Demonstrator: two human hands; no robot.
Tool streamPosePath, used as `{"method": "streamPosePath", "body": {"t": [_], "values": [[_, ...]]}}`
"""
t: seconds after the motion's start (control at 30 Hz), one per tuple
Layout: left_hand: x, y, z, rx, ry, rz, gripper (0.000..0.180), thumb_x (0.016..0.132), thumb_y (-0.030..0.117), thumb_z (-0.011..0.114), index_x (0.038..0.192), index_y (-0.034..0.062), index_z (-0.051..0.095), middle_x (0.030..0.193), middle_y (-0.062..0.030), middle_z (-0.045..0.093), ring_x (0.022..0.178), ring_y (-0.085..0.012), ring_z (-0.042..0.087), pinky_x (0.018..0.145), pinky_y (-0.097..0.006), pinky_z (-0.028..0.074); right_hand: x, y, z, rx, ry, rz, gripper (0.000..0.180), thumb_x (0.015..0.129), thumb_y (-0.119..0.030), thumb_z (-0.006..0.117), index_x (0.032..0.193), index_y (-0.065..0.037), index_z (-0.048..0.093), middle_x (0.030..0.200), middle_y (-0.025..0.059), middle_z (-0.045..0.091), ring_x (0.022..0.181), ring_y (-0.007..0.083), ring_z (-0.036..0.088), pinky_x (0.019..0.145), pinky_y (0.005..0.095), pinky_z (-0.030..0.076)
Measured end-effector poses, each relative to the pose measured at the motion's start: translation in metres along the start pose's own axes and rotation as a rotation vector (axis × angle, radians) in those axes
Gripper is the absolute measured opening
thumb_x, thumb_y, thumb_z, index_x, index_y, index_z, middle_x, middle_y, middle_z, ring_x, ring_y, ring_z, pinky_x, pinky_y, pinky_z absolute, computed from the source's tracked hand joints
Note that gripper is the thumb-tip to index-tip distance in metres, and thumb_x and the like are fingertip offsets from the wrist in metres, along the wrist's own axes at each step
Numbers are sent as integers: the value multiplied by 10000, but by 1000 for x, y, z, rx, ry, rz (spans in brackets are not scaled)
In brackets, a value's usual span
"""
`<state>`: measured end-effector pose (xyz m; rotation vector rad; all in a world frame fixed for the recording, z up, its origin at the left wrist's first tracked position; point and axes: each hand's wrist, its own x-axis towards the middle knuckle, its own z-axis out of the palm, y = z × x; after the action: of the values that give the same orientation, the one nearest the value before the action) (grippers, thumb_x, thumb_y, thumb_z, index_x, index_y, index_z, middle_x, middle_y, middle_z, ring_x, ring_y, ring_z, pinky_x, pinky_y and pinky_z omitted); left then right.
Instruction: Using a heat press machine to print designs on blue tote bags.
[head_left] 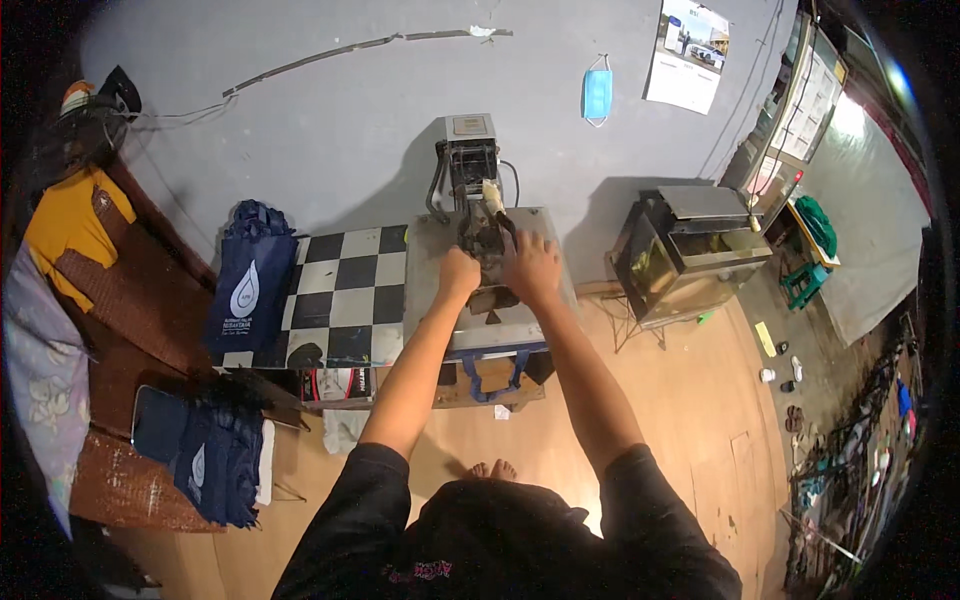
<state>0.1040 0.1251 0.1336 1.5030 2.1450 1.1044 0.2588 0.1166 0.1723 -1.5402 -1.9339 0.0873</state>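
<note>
In front of me a grey machine (468, 127) with a dark front stands against the wall on a grey metal plate (425, 290). A dark metal part (482, 240) sits at its foot, between my hands. My right hand (531, 265) is closed around the dark handle of a brush (493, 197); its pale bristles point toward the machine. On the other side of the dark part, my left hand (460, 271) is closed in a fist against its edge. Whatever its fingers grip is hidden.
Left of the plate lies a black-and-white checkered top (340, 290) with a navy bag (249, 280) at its far end. A glass tank (690, 250) stands on the right. A blue strap (490, 380) hangs below the plate. More navy bags (215, 460) lie at lower left.
</note>
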Motion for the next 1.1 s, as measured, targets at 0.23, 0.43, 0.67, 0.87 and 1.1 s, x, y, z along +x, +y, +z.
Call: {"method": "streamPosePath", "body": {"t": [0.23, 0.43, 0.67, 0.87, 1.1], "values": [[-4, 5, -2, -9, -13, 19, 271, 850, 84, 553, 1014, -131, 576, 965, -373, 646, 933, -496, 649, 817, -500, 543, -1, 14, 13, 119, -282, 248, 597, 829, -376, 638, 1289, -16, 511, 1038, 339, 652, 1014, 502, 621, 893, 545, 499], [4, -3, 10, 15, -12, -34, 278, 853, 95, 546, 1019, -127, 572, 1000, -350, 655, 946, -477, 658, 829, -500, 543, -2, 7, 13, 51, -264, 251, 540, 827, -395, 630, 1182, 10, 587, 994, 318, 669, 997, 474, 641, 868, 530, 517], [8, -21, 25, -22, 42, 91, 295, 840, 127, 546, 1015, -110, 555, 970, -329, 661, 938, -468, 658, 834, -495, 539, -2, 5, 12, 15, -297, 274, 541, 818, -390, 639, 1176, 12, 586, 998, 304, 676, 985, 464, 650, 869, 512, 526], [4, -8, 12, -7, -31, -10, 314, 863, 165, 551, 1032, -101, 551, 977, -351, 658, 935, -475, 663, 827, -491, 550, 1, -1, 5, -33, -365, 311, 544, 825, -372, 592, 1263, -50, 561, 1181, 267, 648, 1114, 417, 628, 961, 481, 503], [0, -3, 5, 5, -41, -15, 297, 892, 161, 513, 1027, -100, 555, 958, -343, 661, 920, -477, 660, 824, -509, 536, 1, 6, 10, 12, -335, 276, 568, 817, -396, 641, 1213, 4, 569, 1098, 299, 657, 1057, 441, 637, 920, 493, 513]]}}
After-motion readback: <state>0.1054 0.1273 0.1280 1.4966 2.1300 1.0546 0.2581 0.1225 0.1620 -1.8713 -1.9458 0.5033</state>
